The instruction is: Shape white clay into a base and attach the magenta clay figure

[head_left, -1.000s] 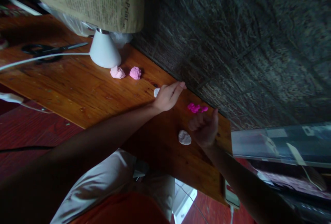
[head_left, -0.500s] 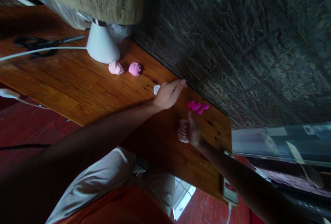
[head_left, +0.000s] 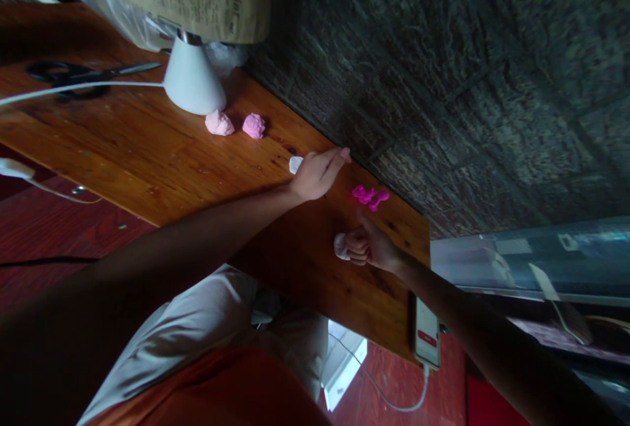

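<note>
The two hands are shown over the right half of a wooden desk (head_left: 172, 163), whose far edge is met by a dark stone wall (head_left: 443, 85). The left hand (head_left: 319, 175) is held close to that edge, its fingers extended and pressed together, their tips just beside the wall; little room is left there. A small white piece (head_left: 294, 164) is partly covered at its wrist side. The right hand (head_left: 373, 243) is placed nearer the middle, with fingers curled inward; a white round piece (head_left: 340, 247) is partly hidden by them, and whether it is pinched cannot be told. Magenta pieces (head_left: 363, 194) are seen between the right hand and the far edge. Wider room is offered toward the near edge and by the strip of wood before the right edge. At the near right corner a phone (head_left: 427, 334) is seen. Toward the left, a pale pink lump (head_left: 219, 123) and a deeper pink lump (head_left: 254, 125) are set beside a lamp (head_left: 193, 81), with scissors (head_left: 98, 75) farther left. Below, a red floor (head_left: 384, 373) is visible.
</note>
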Demonstrator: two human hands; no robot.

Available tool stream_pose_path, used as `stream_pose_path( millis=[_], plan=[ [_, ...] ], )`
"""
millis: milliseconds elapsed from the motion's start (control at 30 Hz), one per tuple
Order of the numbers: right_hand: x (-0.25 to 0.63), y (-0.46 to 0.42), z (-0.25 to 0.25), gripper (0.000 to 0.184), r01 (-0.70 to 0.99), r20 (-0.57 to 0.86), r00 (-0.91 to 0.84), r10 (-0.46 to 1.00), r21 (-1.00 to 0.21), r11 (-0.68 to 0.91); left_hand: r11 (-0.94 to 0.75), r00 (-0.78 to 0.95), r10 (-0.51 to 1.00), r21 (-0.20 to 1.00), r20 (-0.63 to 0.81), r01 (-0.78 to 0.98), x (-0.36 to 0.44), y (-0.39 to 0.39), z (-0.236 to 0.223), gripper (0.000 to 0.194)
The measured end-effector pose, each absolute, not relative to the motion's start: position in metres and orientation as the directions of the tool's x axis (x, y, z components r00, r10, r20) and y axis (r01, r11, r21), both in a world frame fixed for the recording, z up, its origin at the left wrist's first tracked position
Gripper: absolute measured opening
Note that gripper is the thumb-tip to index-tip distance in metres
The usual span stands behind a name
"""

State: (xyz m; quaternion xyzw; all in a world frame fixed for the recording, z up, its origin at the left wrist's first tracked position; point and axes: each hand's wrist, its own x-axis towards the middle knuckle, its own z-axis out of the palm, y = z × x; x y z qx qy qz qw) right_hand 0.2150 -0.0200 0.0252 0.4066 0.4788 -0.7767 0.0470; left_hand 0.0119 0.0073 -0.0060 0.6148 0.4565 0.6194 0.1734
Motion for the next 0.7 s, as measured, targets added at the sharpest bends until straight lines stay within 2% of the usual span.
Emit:
stream_pose_path(
  millis=[100, 200, 400, 500, 567, 633, 700],
  plan=[
    [0.202, -0.016, 0.014, 0.063, 0.559, -0.763, -0.566, 0.312, -0.633, -0.535, -0.521, -0.190, 0.776, 0.781, 0.601, 0.343, 0.011, 0.007, -0.005, 0.062],
    [0.192, -0.017, 0.007, 0.053, 0.643, -0.822, -0.433, 0.371, -0.570, -0.512, -0.513, -0.208, 0.778, 0.790, 0.593, 0.335, 0.008, 0.009, -0.004, 0.063],
    [0.190, -0.027, 0.000, 0.043, 0.613, -0.685, -0.422, 0.594, -0.698, -0.370, -0.511, -0.245, 0.771, 0.800, 0.588, 0.313, 0.003, 0.011, 0.001, 0.066],
    [0.189, -0.021, 0.009, 0.039, 0.644, -0.745, -0.438, 0.504, -0.651, -0.403, -0.515, -0.239, 0.771, 0.798, 0.591, 0.312, 0.002, 0.011, 0.000, 0.064],
    [0.189, -0.014, 0.019, 0.036, 0.669, -0.828, -0.496, 0.262, -0.557, -0.492, -0.510, -0.241, 0.772, 0.800, 0.588, 0.315, 0.001, 0.012, -0.003, 0.064],
    [0.188, -0.010, 0.030, 0.035, 0.665, -0.830, -0.541, 0.135, -0.520, -0.536, -0.504, -0.254, 0.771, 0.804, 0.583, 0.315, 0.000, 0.014, -0.006, 0.064],
    [0.186, -0.010, 0.037, 0.035, 0.727, -0.859, -0.511, 0.033, -0.453, -0.516, -0.500, -0.264, 0.773, 0.810, 0.577, 0.307, 0.000, 0.016, -0.007, 0.063]
  ],
)
